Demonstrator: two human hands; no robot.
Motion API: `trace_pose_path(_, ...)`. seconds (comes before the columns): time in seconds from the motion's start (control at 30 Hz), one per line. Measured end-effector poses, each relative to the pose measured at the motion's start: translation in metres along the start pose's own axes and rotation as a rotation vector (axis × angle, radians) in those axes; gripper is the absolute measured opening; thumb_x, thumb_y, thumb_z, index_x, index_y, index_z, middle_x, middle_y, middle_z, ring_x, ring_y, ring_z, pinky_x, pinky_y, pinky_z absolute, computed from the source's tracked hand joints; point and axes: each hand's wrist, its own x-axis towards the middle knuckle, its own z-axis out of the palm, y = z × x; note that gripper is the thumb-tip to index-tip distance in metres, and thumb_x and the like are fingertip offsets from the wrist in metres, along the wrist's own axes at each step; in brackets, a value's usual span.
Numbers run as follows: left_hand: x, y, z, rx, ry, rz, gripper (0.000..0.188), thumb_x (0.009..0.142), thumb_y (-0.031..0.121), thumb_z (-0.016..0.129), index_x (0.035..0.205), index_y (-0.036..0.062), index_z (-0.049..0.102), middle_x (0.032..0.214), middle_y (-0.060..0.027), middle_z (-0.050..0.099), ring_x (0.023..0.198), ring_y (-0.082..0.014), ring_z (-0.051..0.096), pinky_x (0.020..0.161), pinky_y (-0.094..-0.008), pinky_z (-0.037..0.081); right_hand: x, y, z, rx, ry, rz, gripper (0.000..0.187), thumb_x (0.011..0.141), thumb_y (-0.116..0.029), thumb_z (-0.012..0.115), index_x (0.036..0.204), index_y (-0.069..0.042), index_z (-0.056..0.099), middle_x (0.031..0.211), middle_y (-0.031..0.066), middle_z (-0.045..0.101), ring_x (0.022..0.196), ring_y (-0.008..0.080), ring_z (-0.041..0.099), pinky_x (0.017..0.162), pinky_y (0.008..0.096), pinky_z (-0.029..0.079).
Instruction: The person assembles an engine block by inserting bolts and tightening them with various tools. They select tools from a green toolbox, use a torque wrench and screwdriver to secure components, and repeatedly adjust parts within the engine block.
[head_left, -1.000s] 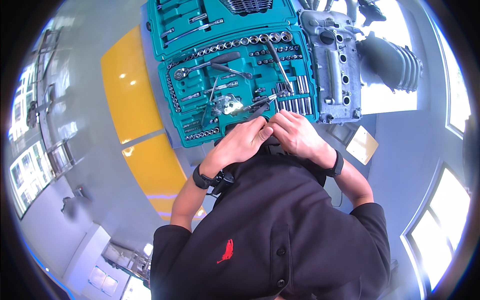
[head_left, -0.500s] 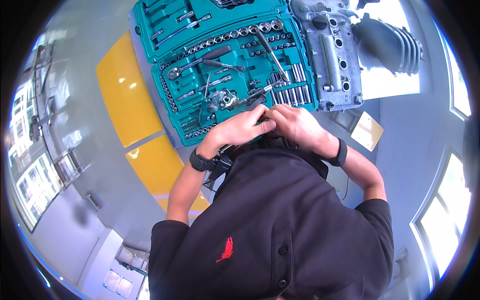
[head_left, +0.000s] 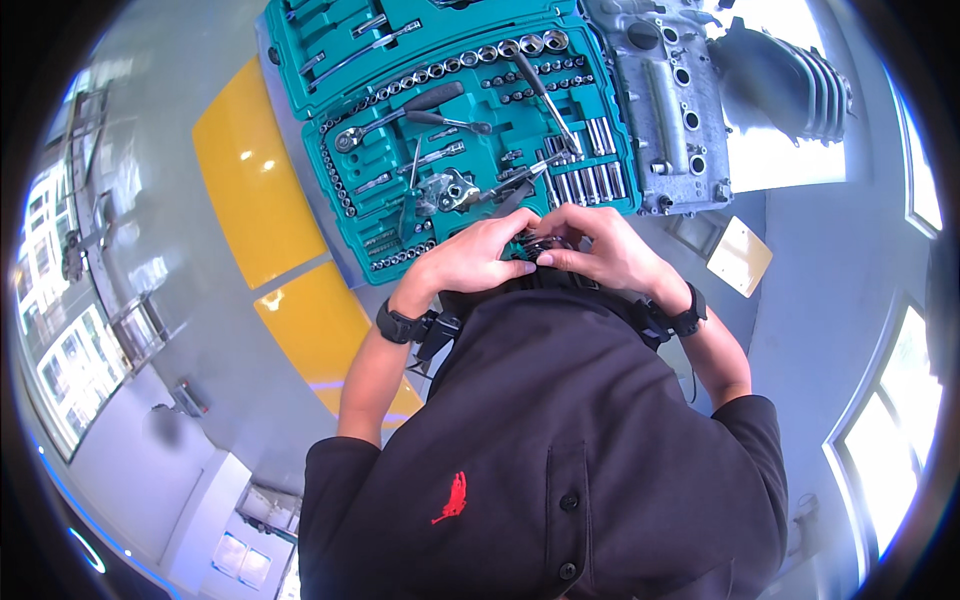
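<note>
My left hand (head_left: 477, 256) and my right hand (head_left: 607, 247) meet at the near edge of a green socket-set case (head_left: 490, 128). Between the fingertips of both is a small dark ridged metal piece (head_left: 537, 243), its exact kind partly hidden by the fingers. Both hands are curled in, thumbs toward each other. Just beyond them in the case lie a silver metal part (head_left: 452, 192), a pair of pliers-like tools (head_left: 520, 180) and a ratchet (head_left: 400, 115) with a black handle. A long-handled wrench (head_left: 545, 100) lies aslant over the sockets.
Right of the case stands a grey metal engine cover (head_left: 665, 110), with a dark ribbed manifold (head_left: 785, 80) beyond it. Yellow panels (head_left: 255, 180) lie on the left. A small pale board (head_left: 740, 257) is at the right, below the engine cover.
My right hand's fingers have lifted and spread from the closed clasp, and the dark ridged piece shows between the hands. The thumbs have drawn lower.
</note>
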Motion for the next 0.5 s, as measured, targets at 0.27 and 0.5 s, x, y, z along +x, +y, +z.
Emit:
trace_pose_path(0.27,0.015,-0.043,-0.028,-0.073,0.264,-0.09,0.042,0.085,0.018,0.073,0.118,0.002,0.053,0.11,-0.0089,0.063,0.105,-0.0194,0.058,0.094,-0.0339,0.044,-0.05,0.059,-0.046,0.699,0.648,0.044,0.017,0.098,-0.008,0.045,0.108,-0.002,0.056,0.059,-0.0047,0.042,0.051,0.005,0.038,0.048,0.0229,0.032)
trace_pose_path(0.5,0.047,-0.094,-0.049,0.363,0.649,-0.156,0.045,0.08,0.029,0.076,0.113,0.0021,0.062,0.109,-0.017,0.063,0.103,-0.0349,0.061,0.089,-0.0407,0.048,-0.076,0.09,-0.042,1.131,0.736,-0.146,0.016,0.101,-0.013,0.045,0.11,-0.003,0.053,0.063,-0.0052,0.03,0.055,0.0059,0.03,0.049,0.0225,0.028)
